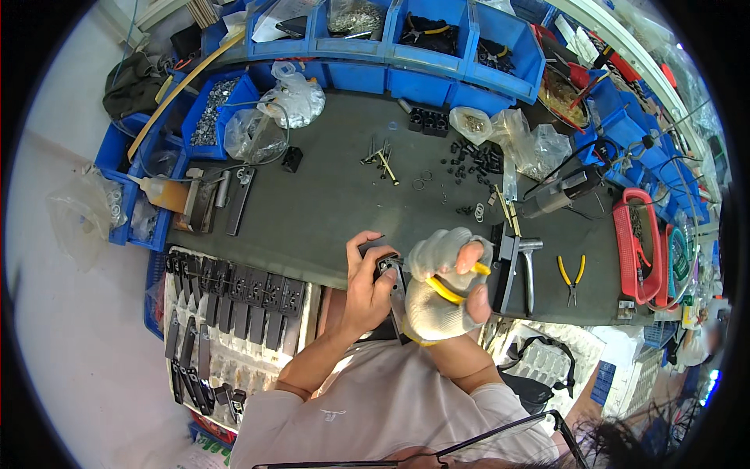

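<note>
My bare left hand (362, 295) is closed on a dark, narrow metal part (397, 288) with small holes at its upper end, just off the bench's front edge. In a pale knit glove with bare fingertips, my right hand (439, 313) grips yellow-handled pliers (446, 291). The jaws of the pliers are at or close to the part's top end; my glove hides most of them, so I cannot tell whether they touch it. Right of the gloved hand lie a black bar (508, 270) and a T-shaped metal hammer (530, 273). A second pair of yellow-handled pliers (572, 279) lies farther right.
Small black pieces (473, 162), rings and pins lie on the dark bench mat (328, 195). Blue bins (355, 76) line the back. A red basket (637, 246) and a power driver (558, 194) are at right. Rows of dark parts sit on a tray (291, 344) at left.
</note>
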The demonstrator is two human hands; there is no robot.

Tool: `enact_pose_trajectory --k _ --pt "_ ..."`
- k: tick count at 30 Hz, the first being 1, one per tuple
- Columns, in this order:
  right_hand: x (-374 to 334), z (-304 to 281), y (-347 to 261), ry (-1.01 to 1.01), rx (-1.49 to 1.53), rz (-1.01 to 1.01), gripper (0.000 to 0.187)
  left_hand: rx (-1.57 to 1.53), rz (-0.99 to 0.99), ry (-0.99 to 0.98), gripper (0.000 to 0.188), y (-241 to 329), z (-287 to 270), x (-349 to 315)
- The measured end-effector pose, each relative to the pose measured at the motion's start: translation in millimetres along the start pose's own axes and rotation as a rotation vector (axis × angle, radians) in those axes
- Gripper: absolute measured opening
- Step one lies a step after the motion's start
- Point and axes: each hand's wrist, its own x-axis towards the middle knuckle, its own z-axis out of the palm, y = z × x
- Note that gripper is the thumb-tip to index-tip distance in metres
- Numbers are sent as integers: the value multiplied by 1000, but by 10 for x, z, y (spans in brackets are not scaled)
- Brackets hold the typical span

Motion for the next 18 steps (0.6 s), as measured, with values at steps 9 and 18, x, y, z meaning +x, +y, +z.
enact_pose_trajectory --k 9,18 --pt "-51 -82 24 -291 -503 -100 45 -103 -85 -20 27 8 69 18" --pt "5 183 -311 -94 -275 -152 49 -443 -429 -85 26 -258 196 11"
